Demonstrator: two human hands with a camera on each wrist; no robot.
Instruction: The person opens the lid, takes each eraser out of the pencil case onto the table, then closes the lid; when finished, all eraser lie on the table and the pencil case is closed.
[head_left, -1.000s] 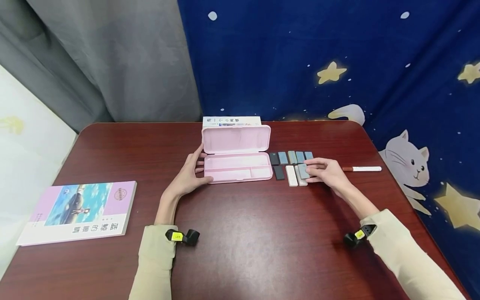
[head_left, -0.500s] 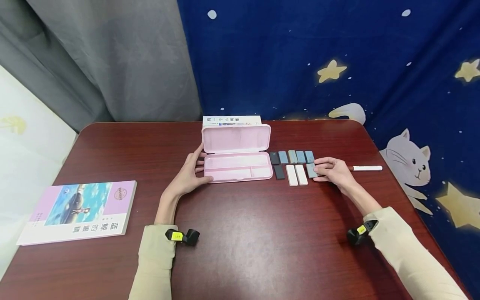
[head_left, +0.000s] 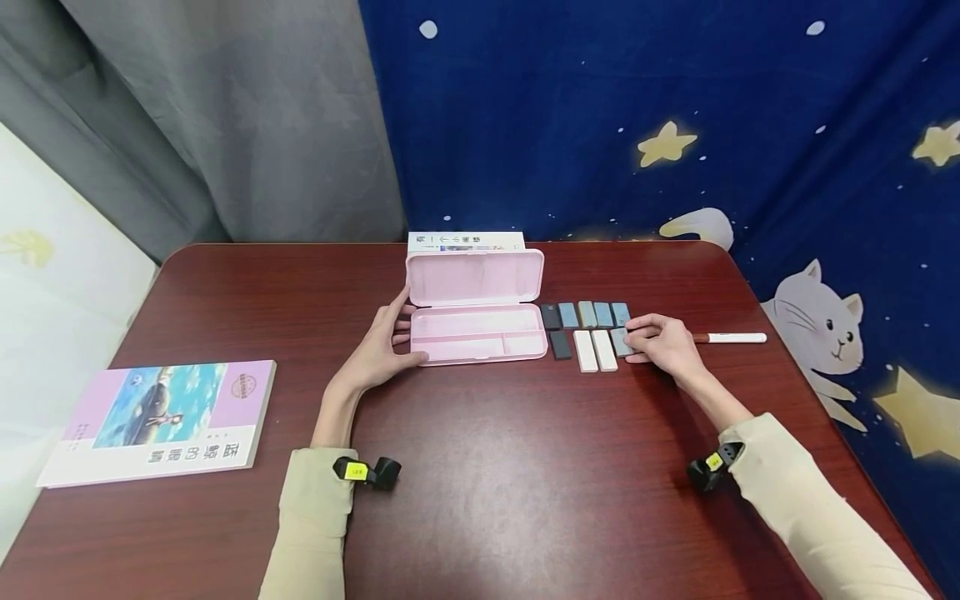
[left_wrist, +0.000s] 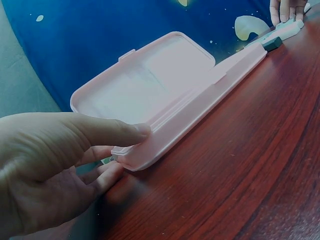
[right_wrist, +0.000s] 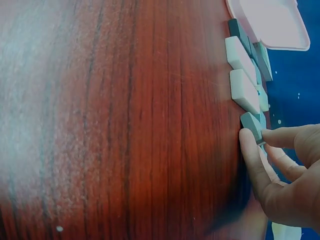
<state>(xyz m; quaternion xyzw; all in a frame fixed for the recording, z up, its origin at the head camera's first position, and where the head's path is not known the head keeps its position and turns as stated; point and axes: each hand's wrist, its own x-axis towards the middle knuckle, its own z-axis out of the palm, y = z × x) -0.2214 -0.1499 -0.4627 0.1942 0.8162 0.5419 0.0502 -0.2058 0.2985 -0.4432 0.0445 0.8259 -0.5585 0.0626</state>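
Observation:
A pink pencil case (head_left: 457, 351) lies with its lid up in the middle of the table. My left hand (head_left: 377, 350) holds its left end, thumb on the front rim and fingers at the side; the left wrist view shows this thumb (left_wrist: 115, 131) on the edge. To the right of the case, my right hand (head_left: 667, 346) pinches a small grey-blue eraser (head_left: 619, 342) between thumb and fingers. That eraser (right_wrist: 252, 126) is low at the table, beside two white erasers (head_left: 595, 351). Also in this front row is a dark eraser (head_left: 559, 345).
A back row holds a dark eraser (head_left: 551, 316) and several bluish ones (head_left: 603, 314). A white pen with a brown end (head_left: 735, 338) lies beyond my right hand. One book (head_left: 465, 241) is behind the case; another book (head_left: 161, 417) lies at the left.
My right hand has carried the grey-blue eraser from above the right-hand white eraser to that eraser's right side, then slightly back left. The left hand has stayed on the pencil case.

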